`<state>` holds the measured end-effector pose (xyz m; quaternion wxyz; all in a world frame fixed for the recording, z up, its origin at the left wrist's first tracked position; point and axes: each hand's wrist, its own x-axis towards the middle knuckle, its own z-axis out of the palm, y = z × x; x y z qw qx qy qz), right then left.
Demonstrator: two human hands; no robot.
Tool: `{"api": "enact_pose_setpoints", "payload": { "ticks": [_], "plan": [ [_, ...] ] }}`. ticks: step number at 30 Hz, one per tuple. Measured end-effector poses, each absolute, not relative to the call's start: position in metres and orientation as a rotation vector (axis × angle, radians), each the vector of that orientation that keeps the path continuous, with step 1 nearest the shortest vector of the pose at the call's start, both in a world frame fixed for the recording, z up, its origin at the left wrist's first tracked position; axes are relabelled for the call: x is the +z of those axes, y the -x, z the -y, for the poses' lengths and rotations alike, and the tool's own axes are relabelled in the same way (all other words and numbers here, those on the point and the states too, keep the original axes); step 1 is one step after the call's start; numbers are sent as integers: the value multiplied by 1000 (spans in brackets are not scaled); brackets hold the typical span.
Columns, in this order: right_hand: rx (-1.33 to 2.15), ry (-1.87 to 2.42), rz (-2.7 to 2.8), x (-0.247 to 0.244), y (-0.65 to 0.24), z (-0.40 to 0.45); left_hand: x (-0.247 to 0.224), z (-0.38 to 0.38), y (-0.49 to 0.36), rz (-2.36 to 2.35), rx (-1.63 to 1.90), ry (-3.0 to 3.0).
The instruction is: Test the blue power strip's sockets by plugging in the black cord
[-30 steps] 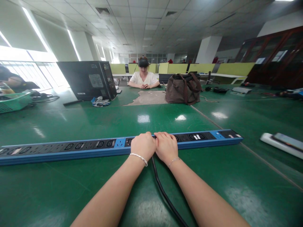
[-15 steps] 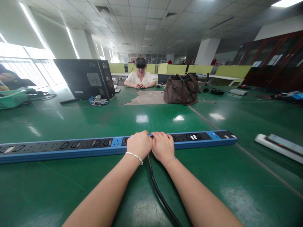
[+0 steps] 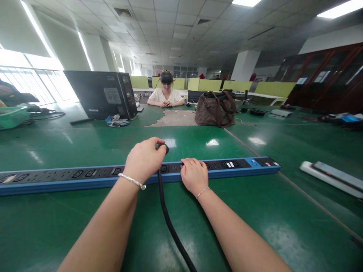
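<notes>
A long blue-and-black power strip [image 3: 241,170] lies across the green table in front of me. My left hand [image 3: 146,158] is raised just above it, closed on a black plug [image 3: 166,149] that shows partly past the fingertips. From this plug a thick black cable [image 3: 167,219] runs down toward me over the strip's near edge. My right hand [image 3: 195,175] is closed over the strip, right of the left hand, its fingers curled on the top face. Those fingers hide some sockets.
A white bar-shaped object [image 3: 326,177] lies at the right. Farther back stand a black computer case [image 3: 99,94] and a brown bag [image 3: 211,109]. Gloves [image 3: 117,121] lie by the case, and a green basket [image 3: 13,118] is at far left. A person [image 3: 166,94] sits opposite.
My left hand has lifted off the strip and moved left and up, bringing the plug and cable along. The right hand stays on the strip.
</notes>
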<state>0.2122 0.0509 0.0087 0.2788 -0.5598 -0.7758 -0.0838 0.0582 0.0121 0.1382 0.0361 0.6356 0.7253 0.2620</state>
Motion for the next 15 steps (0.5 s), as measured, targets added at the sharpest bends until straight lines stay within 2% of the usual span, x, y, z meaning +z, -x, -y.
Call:
{"api": "enact_pose_setpoints", "payload": {
  "ticks": [3,6,9,15],
  "plan": [
    [-221,1501,2083,9,-213,-52,136,-11,-31,-2227,816,-1885],
    [-224,1513,2090,9,-212,-52,124,-9,-3,-2292,636,-1825],
    [-231,1513,2086,8,-212,-52,108,-7,20,-2165,544,-1793],
    [-224,1494,2059,7,-212,-53,91,-8,30,-2215,437,-1854]
  ]
}}
